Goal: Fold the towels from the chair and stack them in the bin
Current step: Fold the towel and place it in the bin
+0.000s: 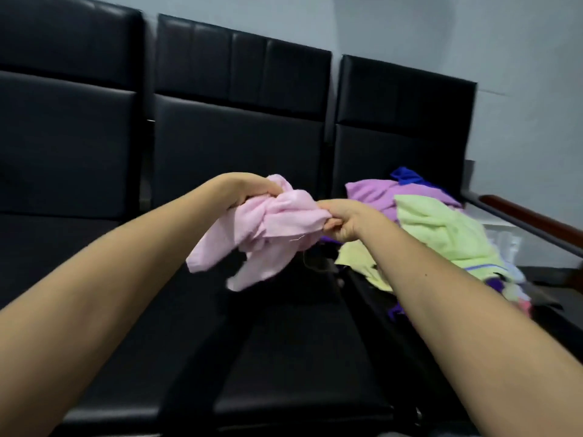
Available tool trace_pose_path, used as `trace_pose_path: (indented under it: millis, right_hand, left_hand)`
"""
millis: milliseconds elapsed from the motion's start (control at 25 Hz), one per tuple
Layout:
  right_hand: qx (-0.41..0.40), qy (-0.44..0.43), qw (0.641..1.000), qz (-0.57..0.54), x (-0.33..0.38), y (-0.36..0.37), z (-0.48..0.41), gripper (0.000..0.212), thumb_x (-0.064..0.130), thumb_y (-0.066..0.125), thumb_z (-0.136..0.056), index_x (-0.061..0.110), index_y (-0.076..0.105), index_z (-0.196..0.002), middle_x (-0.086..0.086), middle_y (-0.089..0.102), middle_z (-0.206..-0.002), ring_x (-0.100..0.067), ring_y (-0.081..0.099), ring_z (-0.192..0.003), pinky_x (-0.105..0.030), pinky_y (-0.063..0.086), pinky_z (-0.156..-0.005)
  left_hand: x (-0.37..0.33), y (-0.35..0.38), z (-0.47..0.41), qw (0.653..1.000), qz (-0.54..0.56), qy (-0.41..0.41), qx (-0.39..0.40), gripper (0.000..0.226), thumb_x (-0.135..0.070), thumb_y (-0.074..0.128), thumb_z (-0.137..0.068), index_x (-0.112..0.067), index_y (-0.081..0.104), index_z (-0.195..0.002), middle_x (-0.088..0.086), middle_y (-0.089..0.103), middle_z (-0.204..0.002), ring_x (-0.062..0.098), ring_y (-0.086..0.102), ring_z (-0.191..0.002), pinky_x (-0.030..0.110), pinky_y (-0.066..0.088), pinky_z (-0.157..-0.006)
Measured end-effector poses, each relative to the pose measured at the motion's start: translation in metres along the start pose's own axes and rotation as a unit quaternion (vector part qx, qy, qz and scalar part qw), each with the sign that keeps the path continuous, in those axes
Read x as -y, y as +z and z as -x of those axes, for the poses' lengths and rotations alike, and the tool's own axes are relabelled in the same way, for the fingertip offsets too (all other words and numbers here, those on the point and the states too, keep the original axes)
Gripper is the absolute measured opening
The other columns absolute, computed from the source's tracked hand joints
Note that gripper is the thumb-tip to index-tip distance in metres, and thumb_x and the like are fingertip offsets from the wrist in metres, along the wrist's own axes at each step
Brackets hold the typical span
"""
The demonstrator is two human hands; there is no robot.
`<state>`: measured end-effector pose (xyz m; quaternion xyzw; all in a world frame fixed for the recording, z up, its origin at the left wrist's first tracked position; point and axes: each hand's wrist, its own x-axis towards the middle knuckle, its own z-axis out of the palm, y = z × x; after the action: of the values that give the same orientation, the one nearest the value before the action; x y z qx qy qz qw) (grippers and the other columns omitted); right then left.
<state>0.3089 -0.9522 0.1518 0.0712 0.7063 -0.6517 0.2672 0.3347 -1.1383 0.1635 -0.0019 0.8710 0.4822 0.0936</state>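
Your left hand (252,192) clutches one bunched end of the pink towel (277,228) | your right hand (344,220) pinches the other end (cloth sagging crumpled between them) | just beyond your right hand, the towel pile (441,228) sits on the black chair (403,146).

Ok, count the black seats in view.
3. Left seat, middle seat behind the pink towel, right seat under the towel pile. Others may lie out of view.
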Motion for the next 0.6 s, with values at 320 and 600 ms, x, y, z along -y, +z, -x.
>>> trace_pose_path:
  millis: [320, 600]
  right_hand:
    - [-0.086, -0.172, 0.896, 0.400, -0.079, 0.095, -0.072, 0.012, 0.012, 0.054, -0.085, 0.009, 0.059, -0.095, -0.002, 0.051, -0.085, -0.016, 0.049, -0.071, -0.024, 0.038, -0.059]
    - [-0.043, -0.231, 0.810, 0.537, -0.140, 0.136, -0.100, 0.071, 0.020, 0.048, -0.090, 0.024, 0.014, -0.151, -0.004, 0.033, -0.149, -0.028, 0.035, -0.134, -0.042, 0.034, -0.106]
  left_hand:
    - [0.147, -0.028, -0.038, 0.907, -0.285, -0.170, -0.258, 0.051, -0.051, 0.058, -0.085, -0.014, 0.049, -0.120, 0.008, 0.053, -0.121, 0.027, 0.049, -0.117, 0.038, 0.036, -0.095]
    - [0.194, 0.013, -0.004, 0.941, -0.227, -0.142, -0.209, 0.060, -0.040, 0.058, -0.081, -0.009, 0.041, -0.130, 0.013, 0.051, -0.127, 0.032, 0.049, -0.118, 0.038, 0.042, -0.091]
